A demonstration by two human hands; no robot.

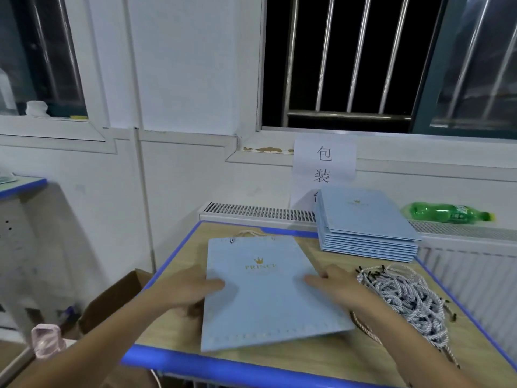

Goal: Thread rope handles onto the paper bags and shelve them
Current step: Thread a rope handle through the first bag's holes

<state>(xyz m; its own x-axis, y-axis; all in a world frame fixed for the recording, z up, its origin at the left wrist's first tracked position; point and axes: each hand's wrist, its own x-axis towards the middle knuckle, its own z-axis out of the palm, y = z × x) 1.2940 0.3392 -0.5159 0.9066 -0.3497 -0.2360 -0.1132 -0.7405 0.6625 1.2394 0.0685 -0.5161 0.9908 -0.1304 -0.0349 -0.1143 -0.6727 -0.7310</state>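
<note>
The surface (179, 357) in front of me is a wood-topped desk with a blue rim, pushed up to the wall under the barred window. On its far right corner sits the stack of flat bags (366, 228), well apart from my hands. Nearer, on the right, lies the pile of rope handles (405, 298), loose and tangled, just beside my right wrist.

The paper bag (268, 292) I am working on lies flat in the middle, long axis running away from me, slightly skewed, its printed face up and its mouth at the far edge. A tan cord shows just beyond that mouth, so I judge this one threaded on at least one side.

My left hand (193, 289) takes the bag's left edge, thumb on top, fingers underneath as far as I can tell. My right hand (333, 284) takes the right edge the same way. Both grips hold the bag.

Open room lies to my left, past the surface's edge, above the cardboard box (112, 301); any shelf is out of view.
</note>
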